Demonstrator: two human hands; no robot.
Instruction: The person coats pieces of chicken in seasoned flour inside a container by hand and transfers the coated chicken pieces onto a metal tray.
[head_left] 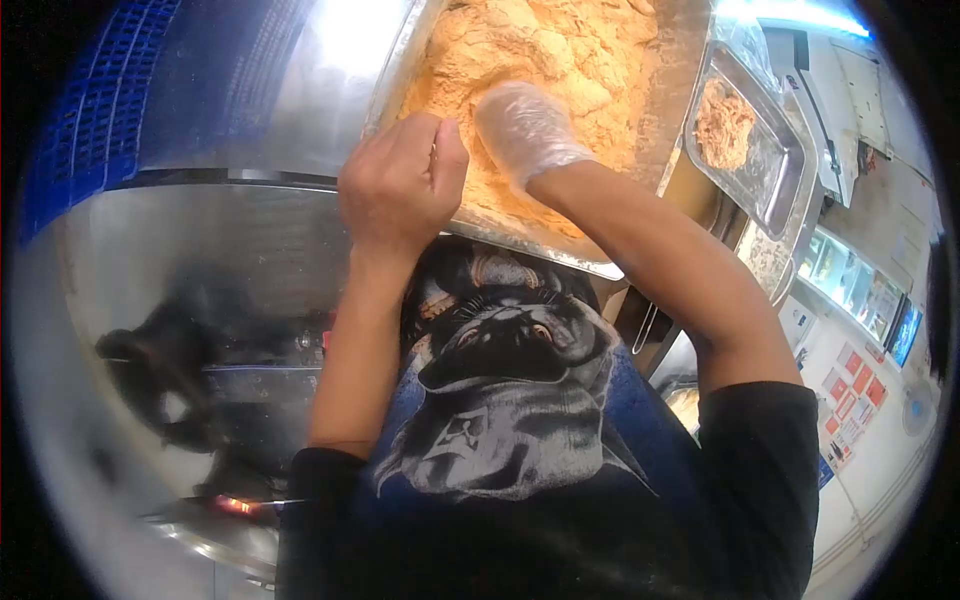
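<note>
A large metal tray (480, 232) in front of me holds a lumpy orange-yellow powder, like seasoned breading flour (560, 50). My right hand (525, 130) wears a clear plastic glove and reaches into this powder. Its fingers are sunk out of sight, so their grip does not show. Bare and closed in a fist, my left hand (405, 180) is at the tray's near left corner, thumb against the curled fingers. Whether those fingers grip the rim or something small is hidden.
To the right, a smaller metal tray (775, 190) holds a clump of coated food (725, 125). A blue plastic basket (100, 110) stands at upper left beside a steel surface (250, 90). Dark equipment with a glowing orange spot (237, 505) lies lower left.
</note>
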